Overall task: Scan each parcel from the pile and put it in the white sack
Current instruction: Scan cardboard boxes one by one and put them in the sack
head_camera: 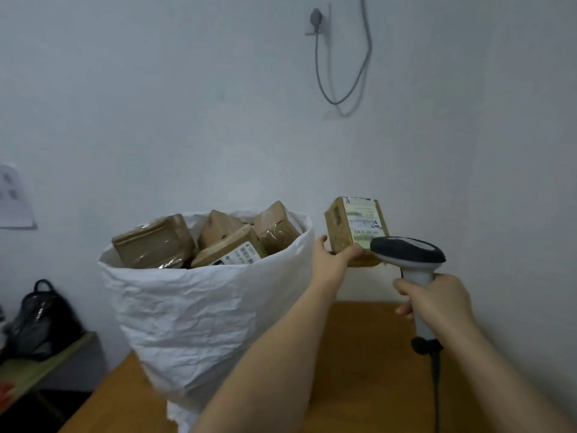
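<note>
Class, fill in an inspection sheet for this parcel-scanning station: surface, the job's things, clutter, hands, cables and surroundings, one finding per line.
Surface: wooden table, bare brown top in front of the wall.
Job's things: white sack stands on the table, filled to the rim with taped cardboard parcels; one labelled parcel is held up beside it, label facing the barcode scanner.
Clutter: nothing seen on the table.
Hands: left hand holds the labelled parcel from below; right hand grips the scanner handle.
Cables: black scanner cable hangs down; grey wall cable loops from a socket.
Surroundings: black bag on a low shelf to the left; paper sheet on the wall.
</note>
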